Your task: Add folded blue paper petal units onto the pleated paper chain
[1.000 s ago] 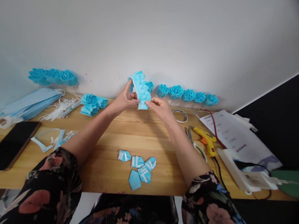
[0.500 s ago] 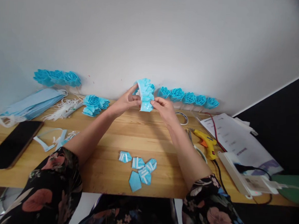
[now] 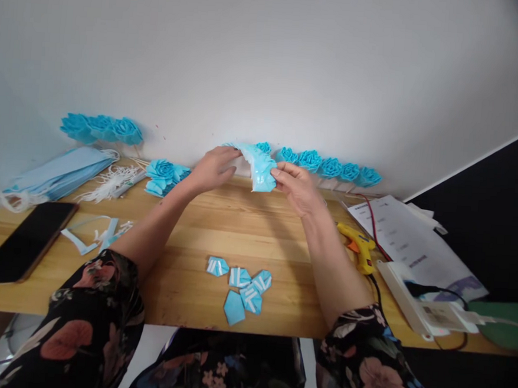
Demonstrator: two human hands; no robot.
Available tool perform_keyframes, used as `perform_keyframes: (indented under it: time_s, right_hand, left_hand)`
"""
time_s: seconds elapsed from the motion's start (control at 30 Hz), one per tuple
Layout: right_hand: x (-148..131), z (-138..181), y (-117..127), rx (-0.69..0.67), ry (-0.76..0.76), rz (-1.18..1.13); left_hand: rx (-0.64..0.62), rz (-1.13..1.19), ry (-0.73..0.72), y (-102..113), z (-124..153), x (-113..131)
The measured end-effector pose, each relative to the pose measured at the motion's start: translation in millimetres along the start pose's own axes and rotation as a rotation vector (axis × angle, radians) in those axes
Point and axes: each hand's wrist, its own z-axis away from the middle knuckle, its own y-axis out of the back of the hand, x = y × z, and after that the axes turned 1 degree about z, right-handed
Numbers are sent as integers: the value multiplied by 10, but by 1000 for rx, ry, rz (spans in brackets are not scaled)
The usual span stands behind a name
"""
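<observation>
Above the back of the wooden table, a curved blue petal strip (image 3: 261, 176) hangs between my two hands, its glossy side partly facing me. My right hand (image 3: 298, 185) pinches the strip's right end between thumb and fingers. At the other end, my left hand (image 3: 214, 168) has its fingertips on the strip, with part of the grip hidden behind the hand. Several small folded blue pieces with white stripes (image 3: 240, 277) lie near the front edge, beside a plain blue pentagon-shaped piece (image 3: 234, 308).
Blue flowers (image 3: 330, 167) stand along the wall, and more blue flowers (image 3: 160, 175) lie at left. Face masks (image 3: 60, 171), white ear loops (image 3: 111, 183) and a phone (image 3: 25, 242) are on the left. A yellow glue gun (image 3: 358, 248), papers (image 3: 410, 243) and a power strip (image 3: 411, 305) sit right.
The petal strip has tilted and stretched out sideways, so its layered petals show less. My right hand has moved slightly right; my left hand has shifted slightly left, its thumb now off the strip.
</observation>
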Motion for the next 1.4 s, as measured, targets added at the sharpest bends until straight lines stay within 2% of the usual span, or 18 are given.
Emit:
perform_keyframes:
  time_s: [0.1, 0.2, 0.33, 0.47, 0.57, 0.67, 0.8, 0.93, 1.1, 1.27, 1.33, 1.4]
  right_hand:
    - [109, -22, 60, -159, -54, 158]
    - [272, -57, 74, -283, -127, 270]
    - [499, -91, 25, -289, -203, 273]
    - [669, -91, -30, -275, -273, 351]
    - [742, -83, -47, -321, -311, 413]
    - [772, -81, -33, -372, -334, 430]
    - [761, -85, 27, -453, -337, 430]
    - [736, -92, 98, -489, -346, 353]
    - [729, -103, 142, -495, -341, 254]
    - [685, -97, 159, -527, -341, 223]
    - [664, -91, 188, -560, -355, 259]
    - [655, -86, 234, -598, -380, 326]
  left_hand:
    - [45, -160, -19, 38, -25, 12]
    - [32, -257, -17, 62, -24, 52]
    - [-9, -349, -47, 40, 8, 12]
    - [-69, -325, -106, -59, 48, -239]
    - [-132, -355, -90, -173, 103, -433]
    - [-153, -385, -44, -262, 174, -494]
    - [-118, -348, -8, -221, 208, -394]
    - [-91, -356, 37, -16, 133, -268]
    - [-29, -373, 179, 166, 62, -126]
    - [72, -373, 95, 155, 104, -48]
    - [37, -330, 78, 104, 150, -76]
    - [-111, -313, 96, 40, 224, -115]
